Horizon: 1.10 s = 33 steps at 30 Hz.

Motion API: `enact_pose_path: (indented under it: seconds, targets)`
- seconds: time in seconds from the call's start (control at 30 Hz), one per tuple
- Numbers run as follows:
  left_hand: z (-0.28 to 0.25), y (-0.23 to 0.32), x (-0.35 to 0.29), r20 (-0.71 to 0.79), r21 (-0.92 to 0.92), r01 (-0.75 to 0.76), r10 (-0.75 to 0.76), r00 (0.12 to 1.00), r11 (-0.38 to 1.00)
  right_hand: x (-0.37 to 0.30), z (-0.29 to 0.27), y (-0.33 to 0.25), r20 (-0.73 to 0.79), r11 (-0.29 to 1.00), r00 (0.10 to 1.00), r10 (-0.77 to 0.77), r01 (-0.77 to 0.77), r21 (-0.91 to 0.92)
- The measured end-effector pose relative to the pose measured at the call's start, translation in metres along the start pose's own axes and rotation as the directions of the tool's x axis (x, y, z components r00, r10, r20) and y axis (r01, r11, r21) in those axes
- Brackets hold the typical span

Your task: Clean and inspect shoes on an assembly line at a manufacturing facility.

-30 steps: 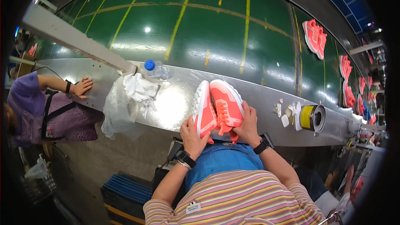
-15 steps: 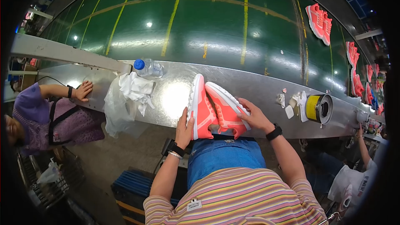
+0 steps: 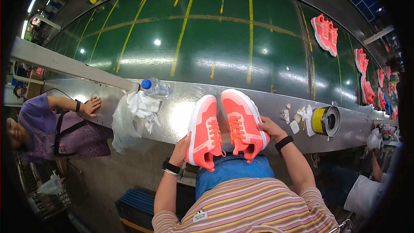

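Note:
Two coral running shoes with white soles are held side by side over the near edge of the metal ledge, their toes pointing away from me and their laced tops facing up. My left hand point(image 3: 182, 149) grips the left shoe point(image 3: 204, 133) along its outer side near the heel. On the other side, my right hand point(image 3: 271, 128) is closed round the outer side of the right shoe point(image 3: 242, 123). A gap separates the two shoes. The fingers under the soles are mostly hidden.
Beyond the metal ledge point(image 3: 179, 118) runs a green conveyor belt point(image 3: 215, 39) with more coral shoes point(image 3: 325, 34) at right. White cloths point(image 3: 144, 108) and a blue-capped bottle point(image 3: 155, 87) lie left; a yellow-labelled tin point(image 3: 324, 121) stands right. A co-worker's hand point(image 3: 91, 106) rests on the ledge.
Both shoes have come nearer to me and turned from their sides to show their laced tops. They have moved apart at the toes. My hands have moved along with them.

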<state>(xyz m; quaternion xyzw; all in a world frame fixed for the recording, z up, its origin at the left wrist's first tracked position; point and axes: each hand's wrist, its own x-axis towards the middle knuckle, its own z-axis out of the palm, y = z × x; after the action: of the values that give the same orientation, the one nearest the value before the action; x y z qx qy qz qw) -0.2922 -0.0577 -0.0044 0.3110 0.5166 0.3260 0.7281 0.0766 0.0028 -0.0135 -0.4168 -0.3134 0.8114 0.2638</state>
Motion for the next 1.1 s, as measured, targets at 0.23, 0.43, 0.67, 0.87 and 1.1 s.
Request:
enact_pose_path:
  seconds: [0.23,0.43,0.67,0.87,1.1]
  targets:
    - [0.0,0.009,0.008,0.074,0.012,-0.03,0.029,0.997,0.999,-0.003,-0.009,0.006,0.01,0.999,0.999,-0.039,0.039,0.025]
    - [0.009,0.023,0.024,0.067,0.007,-0.031,0.031,0.997,0.999,-0.01,-0.006,-0.004,-0.018,0.996,0.998,-0.056,0.057,0.07]
    - [0.011,0.027,0.032,0.069,0.021,-0.051,0.05,0.996,0.998,-0.013,-0.016,-0.004,-0.05,0.997,0.996,-0.073,0.073,0.005]
    - [0.0,0.017,0.025,0.176,-0.002,-0.084,0.083,0.981,0.996,-0.015,-0.013,0.005,0.034,0.985,0.996,-0.087,0.081,0.152]
    - [0.005,0.002,0.037,0.143,-0.087,0.042,-0.029,0.989,0.995,-0.005,0.001,0.039,-0.014,0.921,1.0,-0.021,0.025,0.389]
